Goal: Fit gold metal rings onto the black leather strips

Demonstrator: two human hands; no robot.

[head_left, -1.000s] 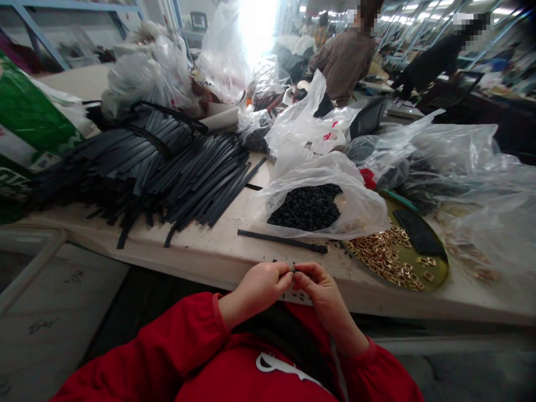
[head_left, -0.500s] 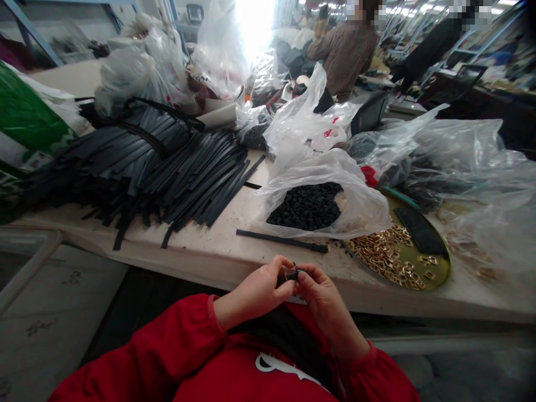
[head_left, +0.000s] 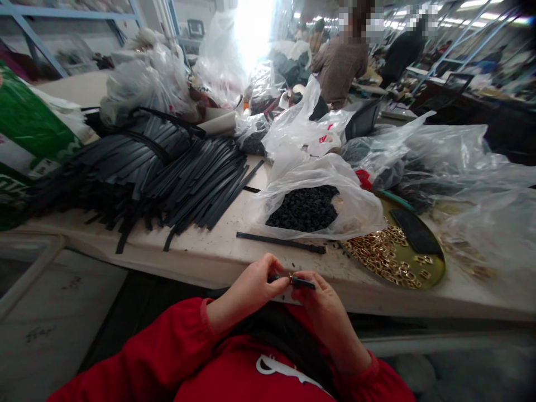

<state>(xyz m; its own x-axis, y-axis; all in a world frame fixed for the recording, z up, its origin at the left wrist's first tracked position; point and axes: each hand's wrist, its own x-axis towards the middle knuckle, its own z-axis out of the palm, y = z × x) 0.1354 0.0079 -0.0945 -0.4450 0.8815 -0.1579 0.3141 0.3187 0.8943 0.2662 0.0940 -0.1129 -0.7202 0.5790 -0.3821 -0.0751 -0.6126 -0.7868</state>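
A black strap [head_left: 305, 283] with a small gold-coloured buckle [head_left: 290, 278] on it is held between my two hands, just over the front edge of the table. My left hand [head_left: 253, 287] pinches the strap on the left of the buckle. The fingers of my right hand [head_left: 324, 298] close on it from the right, and a short end sticks out across them. Another black strap [head_left: 278, 242] lies on the table beyond my hands. Behind it, an open plastic bag [head_left: 360, 223] holds many small black pieces [head_left: 304, 207].
A big bundle of black straps [head_left: 201, 184] covers the table's left side. At the right is a gold tray [head_left: 438, 262] with loose buckles [head_left: 377, 251] and a dark flat block [head_left: 414, 230]. Plastic bags [head_left: 452, 145] crowd the back. A person [head_left: 341, 70] stands beyond.
My hands have drawn slightly apart, the left one moving a little left. The gold buckle and a strap end now show more plainly between them. The view has shifted slightly.
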